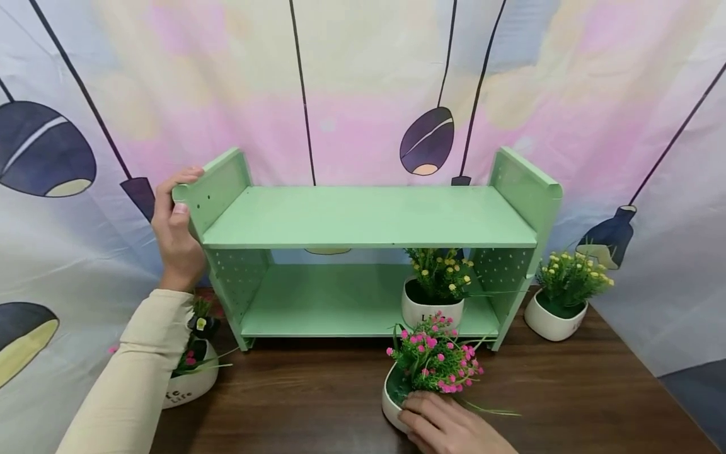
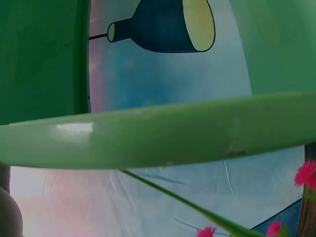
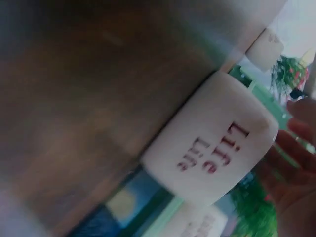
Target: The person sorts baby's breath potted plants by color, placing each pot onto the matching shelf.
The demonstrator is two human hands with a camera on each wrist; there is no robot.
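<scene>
My left hand (image 1: 178, 233) grips the left side panel of a light green two-tier shelf (image 1: 368, 217), thumb on its front edge and fingers over the top. In the left wrist view, the panel's green edge (image 2: 163, 133) crosses the picture. My right hand (image 1: 448, 422) is at the near rim of a white pot (image 1: 391, 403) with pink flowers (image 1: 439, 353), in front of the shelf. The right wrist view shows this pot (image 3: 212, 143) standing on the table with "Life" lettering, loosely extended fingers (image 3: 291, 155) beside its rim.
A pot with yellow flowers (image 1: 433, 309) stands on the lower tier at the right. Another yellow-flowered pot (image 1: 556, 321) stands right of the shelf. Behind my left forearm is a pot with pink flowers (image 1: 195, 381). A patterned curtain (image 1: 363, 94) hangs behind the brown table (image 1: 306, 384).
</scene>
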